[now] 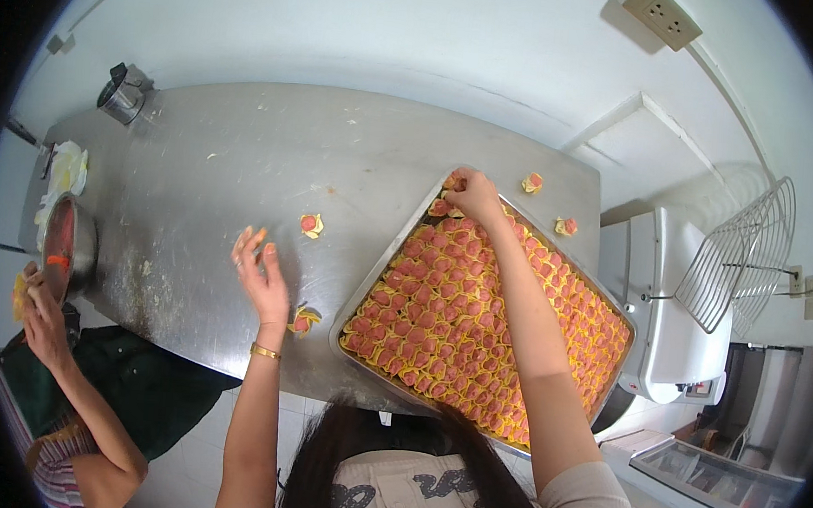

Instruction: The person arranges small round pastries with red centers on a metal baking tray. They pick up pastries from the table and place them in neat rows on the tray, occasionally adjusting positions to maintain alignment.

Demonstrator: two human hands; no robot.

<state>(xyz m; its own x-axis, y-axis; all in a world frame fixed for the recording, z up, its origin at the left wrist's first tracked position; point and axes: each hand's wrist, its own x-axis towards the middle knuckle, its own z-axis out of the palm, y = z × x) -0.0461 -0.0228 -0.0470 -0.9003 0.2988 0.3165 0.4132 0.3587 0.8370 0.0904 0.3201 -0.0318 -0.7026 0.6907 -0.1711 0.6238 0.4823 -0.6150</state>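
**Dark hair (305, 462) at the near edge; right hand (470, 197) at the far corner of the tray (393, 253)**

Watching from my end, I see the right hand with its fingers bent together at a dumpling there; they hide most of it, so I cannot tell whether they pinch or only touch it. Left of the tray, I have the left hand (261, 278) over the table (235, 169), empty, its fingers parted and loosely curled.

Rows of yellow-wrapped dumplings (460, 299) with pink filling pack the tray, which sits tilted on the right of the table. One loose dumpling (311, 225) lies just beyond the left hand to the right, another (302, 320) beside that wrist. Two more rest past the tray's far right side.

Farther left, I make out a co-worker's hand (41, 315) holding a yellow wrapper (19, 296) near a metal bowl (81, 243). A metal cup (123, 102) stands at the far left; a white machine (668, 307) is at the right.
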